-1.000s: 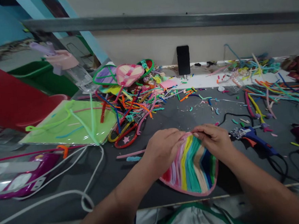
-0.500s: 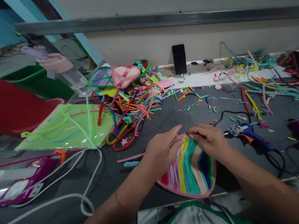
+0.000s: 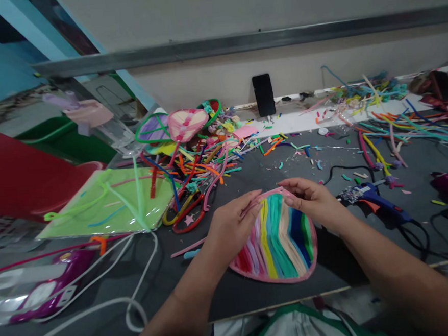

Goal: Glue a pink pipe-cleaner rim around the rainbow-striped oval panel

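A rounded striped panel of pipe cleaners (image 3: 280, 235) is tilted up over the table's front edge. Its zigzag rows run from red and pink through yellow, teal and beige to blue and green, with a fuzzy pink border around them. My left hand (image 3: 231, 221) grips the upper left of that border between thumb and fingers. At the top right, my right hand (image 3: 312, 200) pinches the rim, thumb in front and fingers behind. A loose pink pipe cleaner (image 3: 187, 247) and a short blue piece (image 3: 192, 254) lie left of my left hand.
A blue hot glue gun (image 3: 380, 200) lies right of my right hand, its cord trailing. Red-handled scissors (image 3: 189, 221) and heaped pipe cleaners (image 3: 196, 165) are at left centre. A black phone (image 3: 264, 94) leans on the wall. A white cable (image 3: 129, 302) loops at left.
My right hand has shifted slightly left and its fingers have spread along the rim, uncovering more of the top stripes. Both hands still hold the panel. The camera view has tilted slightly.
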`<action>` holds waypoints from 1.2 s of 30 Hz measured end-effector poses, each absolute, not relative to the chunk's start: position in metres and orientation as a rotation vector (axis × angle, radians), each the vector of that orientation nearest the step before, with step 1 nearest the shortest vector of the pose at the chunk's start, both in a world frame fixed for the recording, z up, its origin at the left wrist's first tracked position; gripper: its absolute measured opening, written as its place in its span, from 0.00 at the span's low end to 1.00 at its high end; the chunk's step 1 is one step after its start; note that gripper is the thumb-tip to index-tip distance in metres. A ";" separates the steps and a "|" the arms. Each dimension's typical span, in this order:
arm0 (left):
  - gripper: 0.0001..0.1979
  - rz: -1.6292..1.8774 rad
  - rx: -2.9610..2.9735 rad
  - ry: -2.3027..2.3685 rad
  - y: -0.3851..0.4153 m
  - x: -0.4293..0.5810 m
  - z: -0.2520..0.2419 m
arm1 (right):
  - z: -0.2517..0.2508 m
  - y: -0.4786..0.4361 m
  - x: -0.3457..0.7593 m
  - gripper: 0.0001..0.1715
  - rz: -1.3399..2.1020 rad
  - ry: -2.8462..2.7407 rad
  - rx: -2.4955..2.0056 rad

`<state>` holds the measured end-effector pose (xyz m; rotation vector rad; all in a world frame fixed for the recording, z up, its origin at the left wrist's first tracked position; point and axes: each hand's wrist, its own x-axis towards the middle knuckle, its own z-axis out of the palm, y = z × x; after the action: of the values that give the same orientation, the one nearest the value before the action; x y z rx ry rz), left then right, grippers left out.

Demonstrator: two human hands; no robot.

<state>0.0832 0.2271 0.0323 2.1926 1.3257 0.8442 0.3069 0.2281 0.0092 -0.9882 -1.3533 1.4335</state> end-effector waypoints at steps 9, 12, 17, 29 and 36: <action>0.13 0.925 2.141 1.333 0.226 0.084 0.030 | 0.014 0.221 0.302 0.16 1.412 -1.402 -0.958; 0.10 0.947 2.142 1.303 0.227 0.085 0.030 | 0.015 0.220 0.299 0.15 1.377 -1.429 -0.993; 0.09 0.937 2.177 1.315 0.224 0.088 0.031 | 0.014 0.219 0.296 0.17 1.375 -1.374 -1.030; 0.12 1.326 2.092 1.403 0.220 0.082 0.038 | 0.012 0.226 0.303 0.25 1.415 -1.219 -1.049; 0.10 1.628 2.059 1.314 0.218 0.077 0.038 | 0.009 0.237 0.318 0.25 1.420 -1.031 -1.037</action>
<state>0.0770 0.2176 0.0377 2.0591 1.3136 1.6282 0.3182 0.2374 0.0093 -1.0373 -1.0313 1.4204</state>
